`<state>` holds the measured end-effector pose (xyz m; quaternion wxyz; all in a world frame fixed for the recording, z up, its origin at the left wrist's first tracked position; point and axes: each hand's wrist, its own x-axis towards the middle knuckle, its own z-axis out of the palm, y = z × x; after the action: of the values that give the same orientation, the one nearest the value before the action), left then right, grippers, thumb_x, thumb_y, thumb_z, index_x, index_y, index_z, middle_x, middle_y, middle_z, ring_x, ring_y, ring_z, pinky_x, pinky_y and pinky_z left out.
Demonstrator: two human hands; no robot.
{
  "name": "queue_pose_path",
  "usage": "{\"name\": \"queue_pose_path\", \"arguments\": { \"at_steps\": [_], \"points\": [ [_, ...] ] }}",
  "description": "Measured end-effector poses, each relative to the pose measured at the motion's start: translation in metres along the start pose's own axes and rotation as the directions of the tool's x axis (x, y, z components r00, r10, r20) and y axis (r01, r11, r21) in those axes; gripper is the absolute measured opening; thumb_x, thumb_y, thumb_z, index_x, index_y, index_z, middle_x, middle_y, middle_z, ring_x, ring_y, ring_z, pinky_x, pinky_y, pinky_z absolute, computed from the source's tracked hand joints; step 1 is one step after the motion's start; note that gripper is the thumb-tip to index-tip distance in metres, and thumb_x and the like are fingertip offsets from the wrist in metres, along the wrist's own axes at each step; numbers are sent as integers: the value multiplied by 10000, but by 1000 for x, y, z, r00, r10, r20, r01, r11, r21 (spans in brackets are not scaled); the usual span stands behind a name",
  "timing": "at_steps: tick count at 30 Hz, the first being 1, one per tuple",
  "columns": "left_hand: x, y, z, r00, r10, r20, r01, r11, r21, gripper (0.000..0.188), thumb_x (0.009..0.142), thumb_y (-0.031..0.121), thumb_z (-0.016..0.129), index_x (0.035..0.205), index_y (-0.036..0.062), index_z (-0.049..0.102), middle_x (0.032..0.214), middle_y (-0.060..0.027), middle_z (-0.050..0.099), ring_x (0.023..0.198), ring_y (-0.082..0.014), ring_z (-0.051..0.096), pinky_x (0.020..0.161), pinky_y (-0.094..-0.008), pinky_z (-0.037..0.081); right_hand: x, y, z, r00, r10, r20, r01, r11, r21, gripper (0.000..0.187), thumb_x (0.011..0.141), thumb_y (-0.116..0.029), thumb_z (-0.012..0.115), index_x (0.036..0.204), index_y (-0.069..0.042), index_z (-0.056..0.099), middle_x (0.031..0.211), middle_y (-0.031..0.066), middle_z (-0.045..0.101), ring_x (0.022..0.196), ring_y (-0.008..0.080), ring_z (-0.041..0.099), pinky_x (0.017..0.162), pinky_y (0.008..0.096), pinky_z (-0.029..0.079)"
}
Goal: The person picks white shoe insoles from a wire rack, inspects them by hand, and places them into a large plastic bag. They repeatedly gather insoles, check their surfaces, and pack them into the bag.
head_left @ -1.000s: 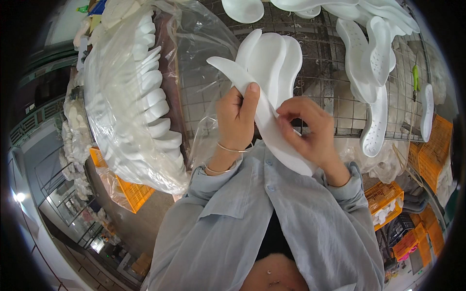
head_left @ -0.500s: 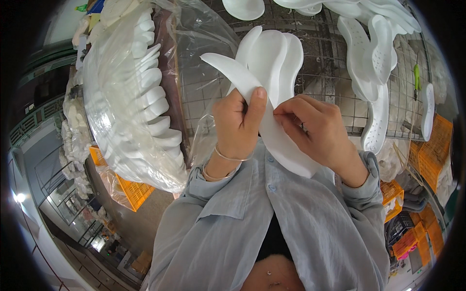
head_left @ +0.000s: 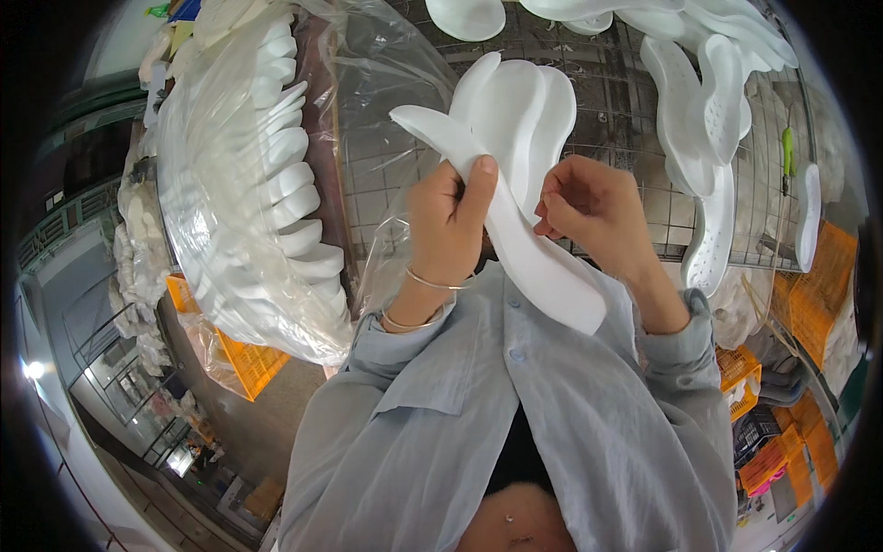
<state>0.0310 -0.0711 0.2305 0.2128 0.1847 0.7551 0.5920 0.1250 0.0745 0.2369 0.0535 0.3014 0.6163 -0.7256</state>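
Observation:
A white foam insole (head_left: 547, 271) slants across in front of my shirt, its sole side smooth and its upper end curving off to the left. My left hand (head_left: 446, 225) is closed around its middle, thumb on the near face. Beside the insole's right edge, my right hand (head_left: 598, 212) is closed in a pinch. Whatever its fingertips hold, if anything, is too small or hidden to make out. Just beyond both hands, several more white insoles (head_left: 515, 101) lie nested together on a wire mesh table (head_left: 616, 120).
At left, a clear plastic bag (head_left: 216, 184) holds a long row of stacked insoles. Other perforated insoles (head_left: 722, 101) lie at the far right, near a green-handled tool (head_left: 787, 152). Orange crates (head_left: 253, 363) stand lower down on both sides.
My right hand has come away from the insole's edge, slightly up and to the right, its fingers curling in more. The insole has turned a little in my left hand.

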Motion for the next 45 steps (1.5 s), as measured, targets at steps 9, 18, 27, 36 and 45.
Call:
{"name": "queue_pose_path", "arguments": {
  "at_steps": [9, 18, 27, 36, 45],
  "points": [
    [-1, 5, -1, 1000, 9, 18, -9, 1000, -4, 321, 940, 266, 575, 797, -18, 611, 568, -30, 575, 493, -60, 507, 457, -241, 381, -19, 8, 8, 835, -546, 66, 520, 745, -417, 49, 795, -48, 660, 810, -17, 625, 715, 101, 635, 593, 214, 656, 556, 297, 523],
    [-5, 10, 3, 998, 61, 9, -62, 987, 150, 308, 931, 243, 582, 785, -29, 599, 564, -51, 556, 489, -69, 479, 460, -260, 367, 0, -26, 3, 988, -144, 55, 153, 875, -460, 153, 719, -123, 670, 782, 7, 618, 613, 100, 598, 559, 196, 635, 532, 326, 502],
    [12, -7, -1, 988, -115, 101, 137, 961, -240, 345, 973, 286, 525, 812, -15, 568, 668, -39, 598, 535, -104, 557, 513, -248, 464, -3, 23, 9, 912, -203, 356, 328, 882, -339, 952, 667, -173, 757, 1454, -43, 238, 1256, 217, 484, 1098, 347, 542, 951, 416, 419],
    [-1, -18, 4, 937, 295, 188, -346, 861, 374, 211, 954, 191, 521, 811, 38, 549, 613, 0, 520, 519, -76, 498, 463, -218, 391, 6, 24, 3, 950, -49, 308, 84, 991, -101, 868, 657, -107, 732, 1415, -38, 314, 1209, 129, 516, 1116, 230, 505, 956, 351, 405],
    [19, -24, -9, 872, -348, 345, 468, 797, -381, 336, 950, 255, 523, 687, 50, 484, 565, 9, 473, 431, -66, 418, 388, -226, 299, 3, 33, 11, 960, -118, 256, 194, 935, -298, 979, 659, -198, 756, 1465, -43, 223, 1220, 224, 493, 1085, 329, 523, 947, 378, 416]
  ]
}}
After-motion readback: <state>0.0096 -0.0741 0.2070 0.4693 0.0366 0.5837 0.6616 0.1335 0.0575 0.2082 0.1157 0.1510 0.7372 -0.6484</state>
